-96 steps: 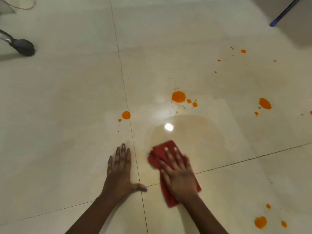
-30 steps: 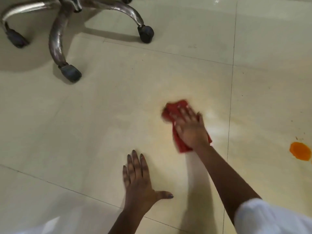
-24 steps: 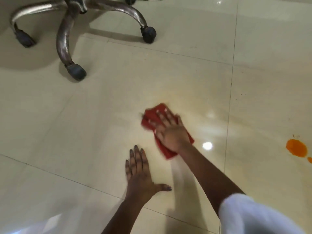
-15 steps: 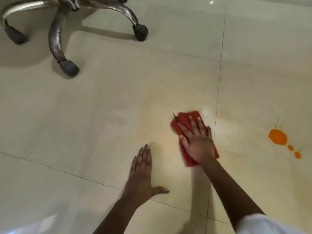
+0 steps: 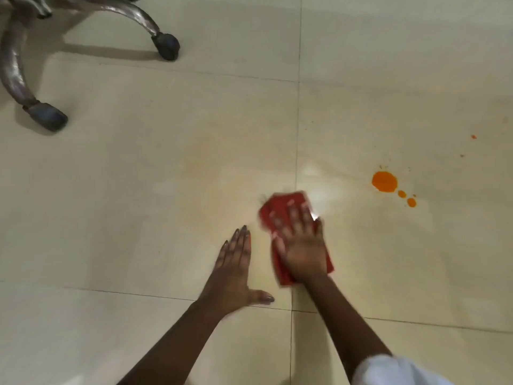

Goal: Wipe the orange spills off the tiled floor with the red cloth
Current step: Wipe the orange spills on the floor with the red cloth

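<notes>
The red cloth (image 5: 280,208) lies flat on the cream tiled floor (image 5: 138,190), across a vertical grout line. My right hand (image 5: 301,243) presses it down with straight spread fingers, blurred by motion. Just left of it, my left hand (image 5: 236,269) rests flat on the tile, fingers together, thumb out to the right. A round orange spill (image 5: 384,182) sits to the right of the cloth, with two smaller drops (image 5: 411,202) trailing below it. Faint wet smears show on the tile left of the cloth.
A chrome office-chair base (image 5: 14,68) fills the top left, with one black castor (image 5: 47,116) at the left and another (image 5: 166,47) further back. Tiny orange specks (image 5: 473,137) dot the far right. A white sleeve (image 5: 394,370) shows at the bottom right.
My right hand has kept sweeping the cloth from side to side over the tile and now lies on the grout line. The view has shifted, bringing the orange spill nearer the middle. My left hand stays planted.
</notes>
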